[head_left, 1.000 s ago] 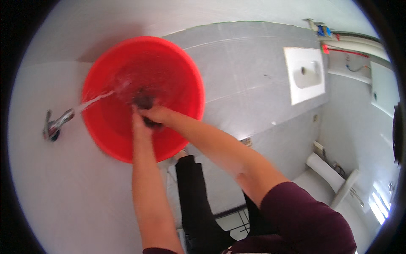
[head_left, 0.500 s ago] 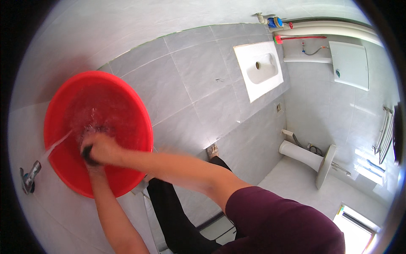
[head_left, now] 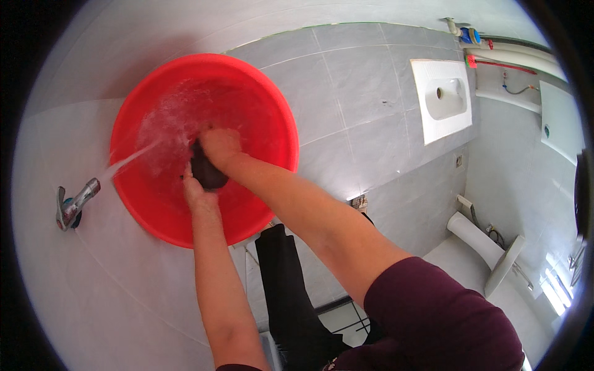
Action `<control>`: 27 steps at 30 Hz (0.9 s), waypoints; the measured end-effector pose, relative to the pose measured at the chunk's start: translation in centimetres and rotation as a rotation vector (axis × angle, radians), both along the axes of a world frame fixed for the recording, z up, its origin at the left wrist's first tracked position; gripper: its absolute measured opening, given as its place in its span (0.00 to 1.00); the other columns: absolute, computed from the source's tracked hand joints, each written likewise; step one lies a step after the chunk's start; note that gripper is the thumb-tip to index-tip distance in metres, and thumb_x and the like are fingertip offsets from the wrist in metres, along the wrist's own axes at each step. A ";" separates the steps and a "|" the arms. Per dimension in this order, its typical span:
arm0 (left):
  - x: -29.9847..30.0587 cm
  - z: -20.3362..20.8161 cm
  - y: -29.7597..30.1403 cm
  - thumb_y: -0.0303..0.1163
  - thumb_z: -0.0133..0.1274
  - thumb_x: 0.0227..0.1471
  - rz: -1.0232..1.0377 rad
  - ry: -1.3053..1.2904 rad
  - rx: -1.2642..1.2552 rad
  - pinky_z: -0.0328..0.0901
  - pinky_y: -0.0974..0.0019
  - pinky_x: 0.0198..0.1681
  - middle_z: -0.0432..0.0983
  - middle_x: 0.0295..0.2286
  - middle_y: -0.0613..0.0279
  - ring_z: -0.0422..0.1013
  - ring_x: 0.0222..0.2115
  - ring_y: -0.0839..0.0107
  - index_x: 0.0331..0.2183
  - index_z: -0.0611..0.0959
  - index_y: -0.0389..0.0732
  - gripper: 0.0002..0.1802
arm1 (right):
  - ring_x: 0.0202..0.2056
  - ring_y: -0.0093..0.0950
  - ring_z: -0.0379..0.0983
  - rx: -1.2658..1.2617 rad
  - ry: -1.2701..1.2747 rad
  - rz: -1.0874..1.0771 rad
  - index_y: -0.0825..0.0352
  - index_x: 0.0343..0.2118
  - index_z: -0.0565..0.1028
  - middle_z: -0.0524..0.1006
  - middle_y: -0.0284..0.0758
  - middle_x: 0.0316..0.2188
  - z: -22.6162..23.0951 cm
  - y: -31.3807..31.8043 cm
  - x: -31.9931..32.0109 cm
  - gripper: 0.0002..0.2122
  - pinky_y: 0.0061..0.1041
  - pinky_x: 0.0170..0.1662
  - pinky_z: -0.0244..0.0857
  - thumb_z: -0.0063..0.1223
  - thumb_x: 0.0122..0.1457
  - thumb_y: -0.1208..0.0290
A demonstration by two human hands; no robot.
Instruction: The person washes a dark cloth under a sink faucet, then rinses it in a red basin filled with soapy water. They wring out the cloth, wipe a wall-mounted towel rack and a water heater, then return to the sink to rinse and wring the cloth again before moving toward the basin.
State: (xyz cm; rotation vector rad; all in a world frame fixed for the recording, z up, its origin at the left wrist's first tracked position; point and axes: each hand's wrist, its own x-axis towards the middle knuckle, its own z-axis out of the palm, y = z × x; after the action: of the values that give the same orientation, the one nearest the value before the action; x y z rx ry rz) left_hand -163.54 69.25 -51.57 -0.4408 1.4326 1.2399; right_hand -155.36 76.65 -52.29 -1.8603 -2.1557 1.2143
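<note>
Both my hands are down inside a large red basin with moving water in it. Between them is a dark, wet cloth item, bunched up; its exact kind does not show. My right hand is closed on its upper part, the fingertips partly hidden. From below, my left hand grips its near left side, thumb and fingers around the edge. A metal tap on the left wall sends a water stream into the basin, splashing beside the cloth.
Grey floor tiles run right of the basin to a white squat toilet. Pipes and a red-handled brush lie along the far right wall. A pedestal washbasin stands at right. My black-trousered leg is near the basin.
The view has shifted, so the basin sits further right and higher. My hands, earlier bunched together beside the splash, are now further apart, and more of the dark cloth shows between them.
</note>
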 end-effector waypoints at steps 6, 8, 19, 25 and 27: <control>-4.8 -3.9 -3.0 0.44 0.43 0.62 -0.166 0.050 -0.186 0.68 0.46 0.47 0.76 0.43 0.60 0.71 0.44 0.57 0.46 0.78 0.45 0.18 | 0.40 0.43 0.77 -0.033 0.011 0.286 0.67 0.40 0.78 0.80 0.44 0.38 -3.4 -1.3 -3.5 0.12 0.41 0.42 0.71 0.46 0.58 0.70; -1.4 -0.7 -0.4 0.45 0.43 0.62 -0.235 -0.185 -0.138 0.67 0.46 0.47 0.75 0.43 0.60 0.70 0.45 0.57 0.45 0.77 0.45 0.18 | 0.41 0.42 0.77 0.044 -0.185 0.468 0.66 0.39 0.79 0.80 0.44 0.37 -5.7 -0.5 -1.0 0.11 0.39 0.44 0.70 0.46 0.58 0.71; -3.1 3.9 -1.8 0.42 0.39 0.64 -0.013 -0.531 0.452 0.65 0.51 0.53 0.72 0.48 0.57 0.69 0.48 0.59 0.49 0.75 0.42 0.20 | 0.43 0.40 0.67 0.424 0.543 0.057 0.63 0.31 0.75 0.71 0.37 0.33 12.9 -8.9 -2.3 0.09 0.37 0.30 0.71 0.56 0.46 0.67; -1.0 3.3 -0.7 0.40 0.38 0.65 0.053 -0.213 0.217 0.64 0.53 0.56 0.71 0.52 0.56 0.69 0.51 0.59 0.53 0.74 0.42 0.21 | 0.40 0.44 0.76 0.081 0.136 -0.008 0.66 0.35 0.77 0.76 0.46 0.38 4.4 0.7 -0.5 0.11 0.45 0.34 0.71 0.51 0.54 0.65; -1.0 2.1 -0.2 0.43 0.42 0.64 0.033 -0.072 0.182 0.63 0.52 0.57 0.70 0.54 0.54 0.68 0.53 0.58 0.55 0.72 0.39 0.24 | 0.43 0.44 0.75 0.058 0.242 -0.093 0.67 0.38 0.77 0.75 0.48 0.42 1.9 0.9 0.4 0.14 0.46 0.41 0.70 0.49 0.58 0.61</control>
State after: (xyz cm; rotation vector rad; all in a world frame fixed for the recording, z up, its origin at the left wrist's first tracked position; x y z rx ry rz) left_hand -164.59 69.06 -49.43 -0.3814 1.2438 1.3546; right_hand -155.00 77.59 -50.41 -1.6728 -1.9356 1.2697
